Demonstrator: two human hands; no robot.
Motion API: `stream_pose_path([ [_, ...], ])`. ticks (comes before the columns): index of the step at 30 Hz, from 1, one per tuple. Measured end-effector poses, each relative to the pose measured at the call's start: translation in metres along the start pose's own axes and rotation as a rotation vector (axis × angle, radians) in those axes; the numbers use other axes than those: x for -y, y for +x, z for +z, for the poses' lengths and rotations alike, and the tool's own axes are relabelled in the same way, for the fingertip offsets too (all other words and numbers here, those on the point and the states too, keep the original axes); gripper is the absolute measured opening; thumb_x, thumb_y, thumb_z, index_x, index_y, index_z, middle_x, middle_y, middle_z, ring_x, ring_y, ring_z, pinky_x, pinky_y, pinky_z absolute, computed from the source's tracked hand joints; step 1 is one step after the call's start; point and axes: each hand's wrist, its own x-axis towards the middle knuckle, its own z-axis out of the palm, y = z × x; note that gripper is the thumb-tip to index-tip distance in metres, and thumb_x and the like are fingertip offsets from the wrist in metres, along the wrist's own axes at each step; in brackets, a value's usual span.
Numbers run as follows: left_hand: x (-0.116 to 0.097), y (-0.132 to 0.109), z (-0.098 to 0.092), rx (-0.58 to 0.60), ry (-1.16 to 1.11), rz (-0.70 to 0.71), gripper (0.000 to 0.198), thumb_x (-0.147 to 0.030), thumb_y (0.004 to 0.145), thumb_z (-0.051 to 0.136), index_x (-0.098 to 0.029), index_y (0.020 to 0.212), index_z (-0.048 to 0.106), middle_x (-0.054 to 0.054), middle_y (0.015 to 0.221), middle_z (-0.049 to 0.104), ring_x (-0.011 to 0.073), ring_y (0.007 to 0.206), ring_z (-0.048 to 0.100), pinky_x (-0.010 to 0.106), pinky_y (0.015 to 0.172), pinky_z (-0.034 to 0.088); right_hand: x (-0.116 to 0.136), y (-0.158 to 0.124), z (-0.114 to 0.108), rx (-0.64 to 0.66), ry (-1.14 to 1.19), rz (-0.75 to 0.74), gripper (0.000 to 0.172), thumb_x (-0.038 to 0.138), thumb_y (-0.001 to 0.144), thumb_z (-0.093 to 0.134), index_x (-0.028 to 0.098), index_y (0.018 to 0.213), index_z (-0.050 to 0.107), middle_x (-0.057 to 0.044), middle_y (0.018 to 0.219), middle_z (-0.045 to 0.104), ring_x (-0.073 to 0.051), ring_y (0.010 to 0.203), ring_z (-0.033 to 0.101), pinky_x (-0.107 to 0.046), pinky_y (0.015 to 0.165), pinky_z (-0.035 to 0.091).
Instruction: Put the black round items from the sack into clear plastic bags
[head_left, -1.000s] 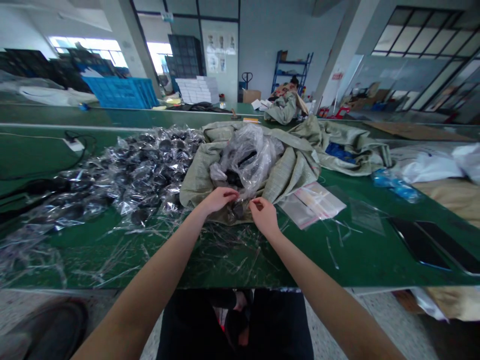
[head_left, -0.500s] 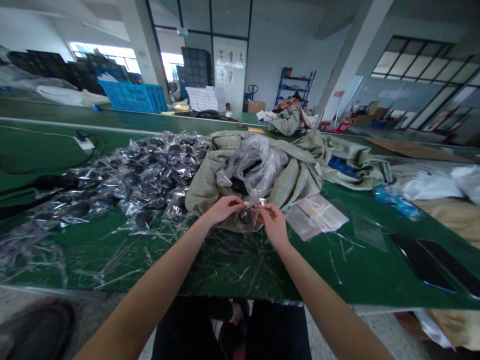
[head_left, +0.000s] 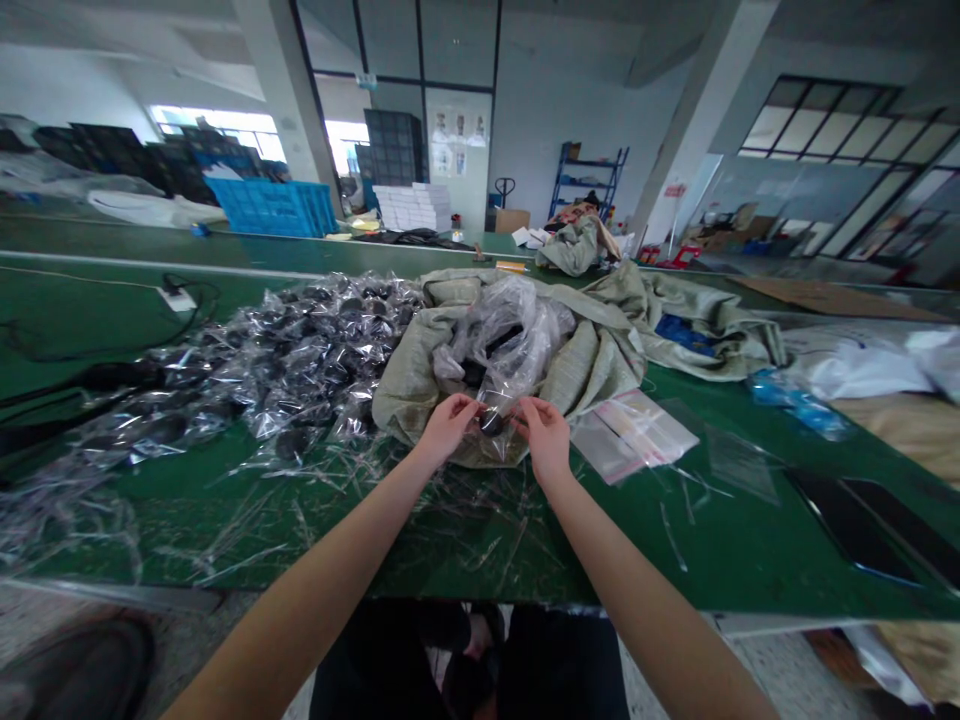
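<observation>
Between my two hands is a small clear plastic bag with a round black piece (head_left: 491, 422) in it. My left hand (head_left: 450, 425) pinches the bag's left side, and my right hand (head_left: 544, 430) pinches its right side. Just behind them an olive woven sack (head_left: 409, 365) lies with its mouth rolled back. Inside the sack sits a crumpled clear plastic liner (head_left: 517, 330) with dark things in it. To the left spreads a heap of bagged round black pieces (head_left: 300, 350). A stack of flat clear bags (head_left: 634, 432) lies right of my right hand.
Thin clear plastic strips (head_left: 247, 535) litter the green table (head_left: 600, 575) near its front edge. Two dark flat slabs (head_left: 855, 525) lie at the right. A second woven sack (head_left: 735, 340) holds something blue. A power strip (head_left: 176, 297) with cables is at the left; a blue crate (head_left: 274, 207) stands farther back.
My hands have drawn slightly apart at the bag, and the black piece now shows more plainly between them. The view has shifted a little; the surrounding things stay put.
</observation>
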Motion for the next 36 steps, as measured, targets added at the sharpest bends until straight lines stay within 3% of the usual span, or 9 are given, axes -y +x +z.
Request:
stream_pose_path([
  [5,-0.002,-0.004,0.0,-0.013,-0.016,-0.009,0.023,-0.038,0.079,0.06,-0.017,0.083,0.057,0.006,0.094,0.07,0.017,0.089,0.065,0.03,0.076,0.053,0.001,0.006,0.003,-0.054,0.002,-0.001,0.026,0.043,0.072,0.066,0.018,0.08,0.06,-0.004,0.078,0.069,-0.02,0.077,0.069,-0.033,0.069,0.059],
  [13,-0.003,-0.007,-0.002,-0.014,-0.008,0.02,0.026,-0.04,0.077,0.062,-0.016,0.084,0.058,0.005,0.091,0.069,0.0167,0.088,0.065,0.031,0.079,0.053,0.001,0.004,0.007,-0.076,-0.132,-0.063,0.029,0.045,0.071,0.067,0.017,0.079,0.062,-0.004,0.077,0.067,-0.018,0.074,0.066,-0.031,0.066,0.059],
  [19,0.004,-0.003,-0.003,-0.063,-0.123,0.007,0.031,-0.044,0.07,0.068,-0.016,0.077,0.057,0.003,0.081,0.067,0.0172,0.079,0.064,0.031,0.069,0.054,-0.003,0.012,0.007,-0.11,-0.003,-0.053,0.018,0.035,0.069,0.066,0.018,0.069,0.059,0.0,0.069,0.065,-0.016,0.07,0.064,-0.031,0.068,0.059],
  [27,0.007,-0.005,0.0,-0.08,-0.188,-0.046,0.025,-0.037,0.07,0.069,-0.016,0.074,0.056,0.002,0.077,0.065,0.016,0.075,0.063,0.029,0.066,0.053,-0.006,0.012,0.01,-0.035,0.091,-0.029,0.023,0.037,0.069,0.069,0.018,0.081,0.063,-0.002,0.075,0.071,-0.018,0.074,0.069,-0.034,0.074,0.059],
  [30,0.007,-0.005,-0.002,-0.102,-0.066,-0.027,0.019,-0.035,0.076,0.062,-0.017,0.076,0.055,0.004,0.078,0.065,0.0171,0.075,0.063,0.032,0.067,0.053,-0.005,0.013,0.01,-0.014,0.039,-0.04,0.023,0.039,0.071,0.067,0.018,0.079,0.064,-0.003,0.075,0.07,-0.018,0.075,0.068,-0.034,0.073,0.058],
  [32,0.003,-0.007,-0.002,-0.207,0.181,0.104,0.015,-0.031,0.078,0.059,-0.017,0.078,0.055,0.005,0.08,0.064,0.0175,0.075,0.062,0.034,0.07,0.052,-0.005,0.013,0.01,0.004,-0.027,-0.073,0.022,0.04,0.073,0.065,0.018,0.077,0.064,-0.003,0.075,0.07,-0.019,0.073,0.067,-0.034,0.071,0.058],
  [34,-0.006,-0.01,0.0,-0.315,0.483,0.382,0.01,-0.026,0.08,0.059,-0.017,0.082,0.056,0.005,0.082,0.062,0.0178,0.078,0.06,0.035,0.076,0.051,-0.004,0.011,0.01,0.03,-0.134,-0.138,0.022,0.04,0.076,0.062,0.019,0.077,0.064,-0.004,0.076,0.07,-0.019,0.072,0.066,-0.034,0.07,0.057],
  [36,-0.017,-0.014,0.004,-0.292,0.72,0.705,0.005,-0.022,0.084,0.056,-0.017,0.085,0.057,0.006,0.086,0.062,0.0183,0.086,0.059,0.035,0.083,0.05,-0.003,0.008,0.009,0.068,-0.237,-0.212,0.022,0.04,0.078,0.06,0.019,0.078,0.065,-0.005,0.078,0.071,-0.019,0.071,0.066,-0.034,0.071,0.056],
])
